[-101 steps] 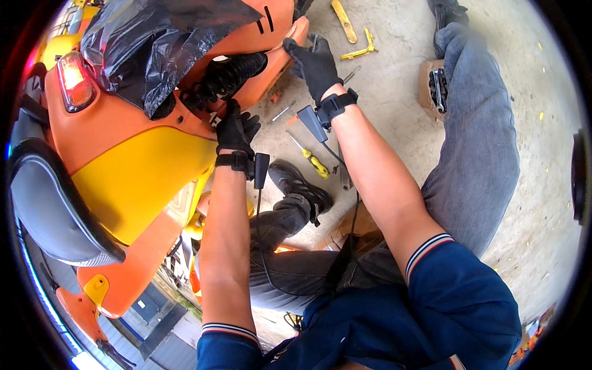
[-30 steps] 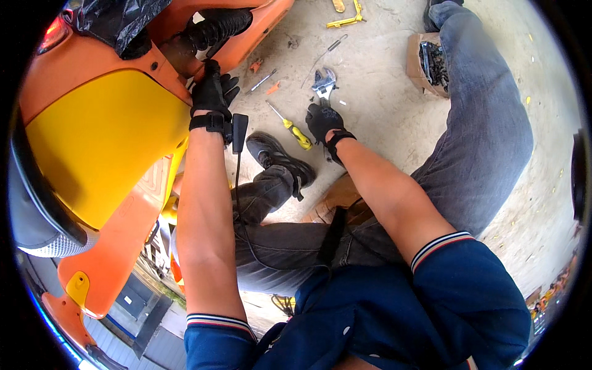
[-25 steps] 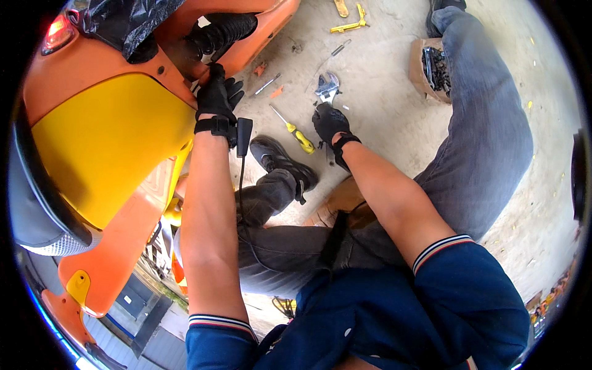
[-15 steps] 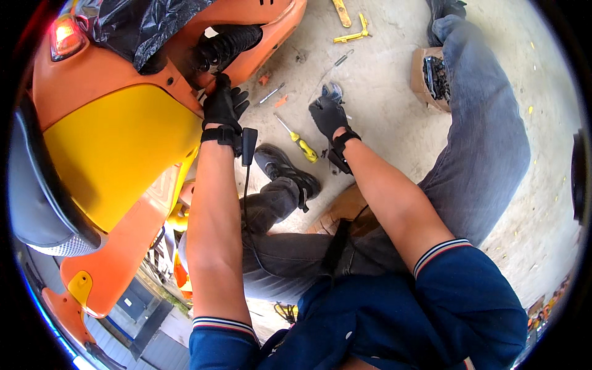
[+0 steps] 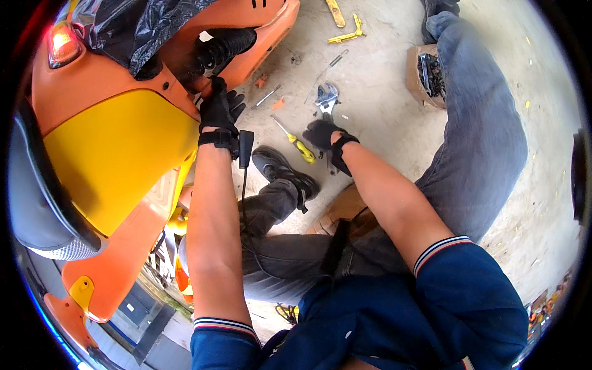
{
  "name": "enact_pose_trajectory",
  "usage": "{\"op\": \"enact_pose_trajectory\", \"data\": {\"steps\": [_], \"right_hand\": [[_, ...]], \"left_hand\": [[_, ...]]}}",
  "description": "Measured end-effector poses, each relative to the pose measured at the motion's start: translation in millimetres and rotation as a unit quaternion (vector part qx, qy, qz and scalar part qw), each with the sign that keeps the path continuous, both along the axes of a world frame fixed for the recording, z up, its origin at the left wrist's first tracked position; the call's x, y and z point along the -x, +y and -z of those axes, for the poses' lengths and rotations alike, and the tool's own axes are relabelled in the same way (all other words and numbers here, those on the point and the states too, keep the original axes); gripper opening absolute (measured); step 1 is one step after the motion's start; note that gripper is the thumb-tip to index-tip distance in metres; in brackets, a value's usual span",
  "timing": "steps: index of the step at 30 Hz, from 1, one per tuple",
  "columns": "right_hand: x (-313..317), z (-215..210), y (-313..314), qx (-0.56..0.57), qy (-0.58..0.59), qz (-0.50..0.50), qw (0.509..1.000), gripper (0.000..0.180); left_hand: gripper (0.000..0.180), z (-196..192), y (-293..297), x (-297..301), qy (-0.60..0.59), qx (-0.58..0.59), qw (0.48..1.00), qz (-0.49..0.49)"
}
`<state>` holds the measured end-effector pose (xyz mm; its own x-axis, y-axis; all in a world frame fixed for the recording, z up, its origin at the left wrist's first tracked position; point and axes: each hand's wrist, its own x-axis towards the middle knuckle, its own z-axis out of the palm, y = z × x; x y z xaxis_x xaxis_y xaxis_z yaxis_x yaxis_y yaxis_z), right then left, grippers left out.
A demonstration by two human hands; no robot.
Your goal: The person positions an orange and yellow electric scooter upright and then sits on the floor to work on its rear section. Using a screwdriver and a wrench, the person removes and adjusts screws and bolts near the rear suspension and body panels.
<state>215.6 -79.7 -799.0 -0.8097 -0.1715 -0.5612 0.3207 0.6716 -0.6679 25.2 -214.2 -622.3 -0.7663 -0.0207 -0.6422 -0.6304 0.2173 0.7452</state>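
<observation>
My left hand (image 5: 217,110), in a black glove, rests against the orange body panel (image 5: 132,77) of a scooter. Some of its fingers stand apart; others reach into the opening below a black coil spring (image 5: 237,46), where their tips are hidden. My right hand (image 5: 320,133), also gloved in black, is low over the floor and smeared by motion. Just beyond it lies an adjustable wrench (image 5: 326,98), its jaw in view and its handle running toward the hand. Whether the fingers touch that handle cannot be made out. A yellow-handled screwdriver (image 5: 301,148) lies left of this hand.
Yellow brackets (image 5: 349,34), a thin wire with a spring (image 5: 337,60), a slim metal rod (image 5: 267,97) and orange scraps (image 5: 277,103) lie on the concrete. A cardboard box (image 5: 419,77) of small dark parts stands by my right leg (image 5: 481,123). My shoe (image 5: 285,171) is between the arms.
My right hand has drawn back toward me, uncovering the jaw of the adjustable wrench. The left hand stays at the orange panel, and the whole view has shifted slightly.
</observation>
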Motion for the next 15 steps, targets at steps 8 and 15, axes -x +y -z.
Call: {"op": "enact_pose_trajectory", "data": {"steps": [8, 15], "right_hand": [[-35.0, -9.0, -2.9, 0.048, 0.046, -0.024, 0.997, 0.026], [-28.5, 19.5, 54.4, 0.042, 0.039, 0.499, 0.865, 0.029]], "left_hand": [[0.052, -0.3, -9.5, 1.3, -0.011, -0.002, 1.000, -0.011], [0.053, -1.3, 0.3, 1.9, 0.002, -0.016, 1.000, 0.010]]}}
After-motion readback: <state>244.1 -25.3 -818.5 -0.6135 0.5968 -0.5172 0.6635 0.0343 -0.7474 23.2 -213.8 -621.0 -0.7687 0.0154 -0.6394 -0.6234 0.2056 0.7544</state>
